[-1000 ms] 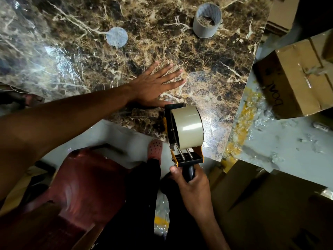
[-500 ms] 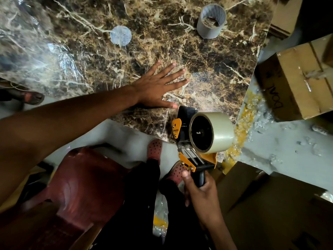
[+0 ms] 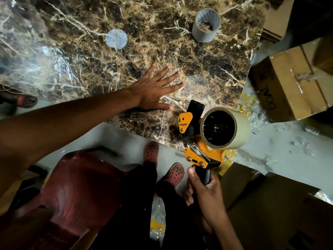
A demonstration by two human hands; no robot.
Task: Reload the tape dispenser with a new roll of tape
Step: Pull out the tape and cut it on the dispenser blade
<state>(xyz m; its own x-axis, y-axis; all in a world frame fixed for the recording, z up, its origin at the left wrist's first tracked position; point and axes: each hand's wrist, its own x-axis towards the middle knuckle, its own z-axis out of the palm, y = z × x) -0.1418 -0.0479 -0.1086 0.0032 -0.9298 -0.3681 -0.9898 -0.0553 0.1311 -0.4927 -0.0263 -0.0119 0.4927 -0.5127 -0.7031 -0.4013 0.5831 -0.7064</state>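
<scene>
My right hand (image 3: 207,193) grips the black handle of an orange and black tape dispenser (image 3: 196,150), held just off the near corner of the marble table (image 3: 162,42). A full roll of pale tape (image 3: 234,129) sits on the dispenser's spindle, its open core turned toward me. My left hand (image 3: 155,89) lies flat on the table top, fingers spread, holding nothing. An empty grey tape core (image 3: 206,26) stands upright at the far side of the table.
A round grey disc (image 3: 116,39) lies on the table, with crinkled clear plastic (image 3: 32,56) at its left end. A red plastic chair (image 3: 77,186) is at lower left. Cardboard boxes (image 3: 292,82) stand to the right and at lower right (image 3: 273,204). My feet (image 3: 173,172) are below.
The dispenser has turned so the roll's open core faces me, and it has shifted right toward the table corner. My left hand has stayed flat on the table.
</scene>
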